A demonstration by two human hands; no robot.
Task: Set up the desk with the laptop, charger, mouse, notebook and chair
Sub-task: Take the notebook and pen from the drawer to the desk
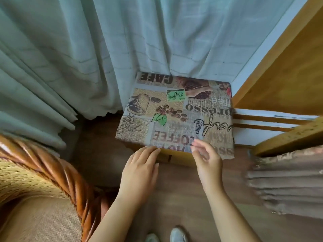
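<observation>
Two hands reach down toward a low stool, which I take to be the chair of the task. It stands on the wood floor at the middle of the scene, its far edge against the pale curtain and its right side close by the wooden desk frame. Its top is covered in woven fabric printed with coffee words and beans; a yellow wooden edge shows beneath the cloth on the near side.

By its look the stool has a stiff wooden body under a soft, rough cover, so it should not be slippery, and it seems light enough for two hands. The cover may shift if pulled alone; the near edge or the two sides of the wooden frame look like the safer hold.

The left hand lies flat, fingers straight and together, the tips at the near left edge of the seat; it grasps nothing. The right hand is blurred, fingers loosely spread and slightly bent over the near right part of the cover; whether it touches the cloth I cannot tell, and it appears to hold nothing.

A wicker armchair sits at the near left, and folded brown cloth hangs at the right.
</observation>
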